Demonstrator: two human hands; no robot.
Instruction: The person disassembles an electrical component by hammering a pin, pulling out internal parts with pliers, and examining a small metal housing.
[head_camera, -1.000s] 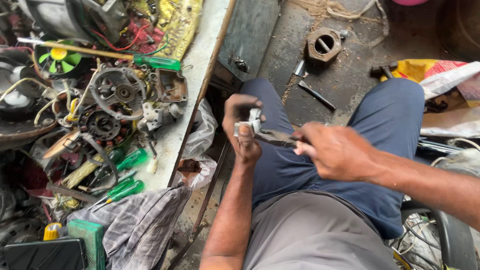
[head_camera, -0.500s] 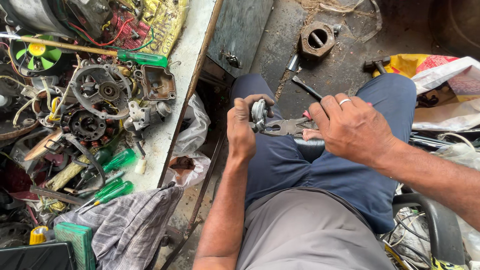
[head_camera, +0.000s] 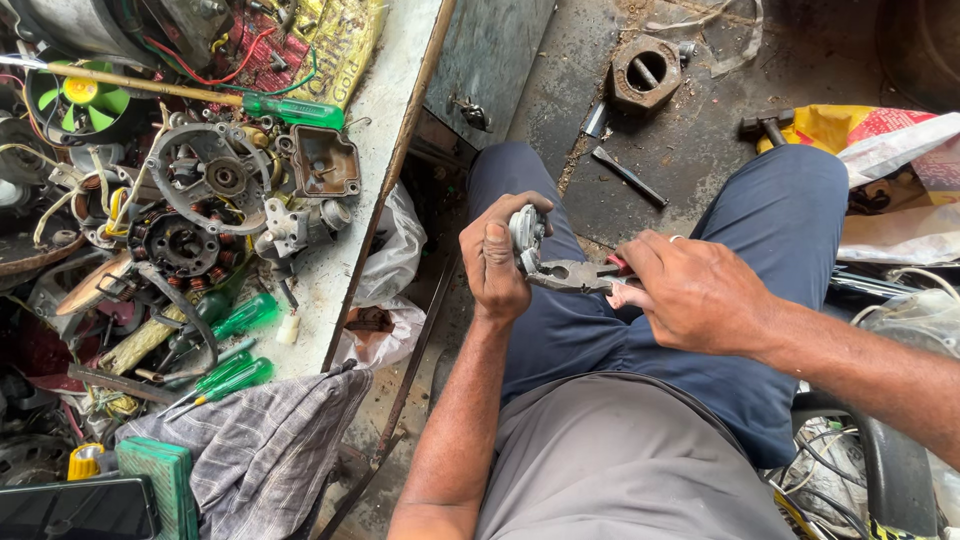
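Left hand fingers clamped round small metal part; right hand squeezes pliers gripping it, above lap.

Left hand grips a small metal part between its fingers; right hand clamps pliers on it.

A: left hand?
B: forearm enters from 6 o'clock, fist curled shut, thumb on top pointing 12
A: right hand?
B: arm enters from 4 o'clock, fingers clenched, knuckles toward 10, close beside the left
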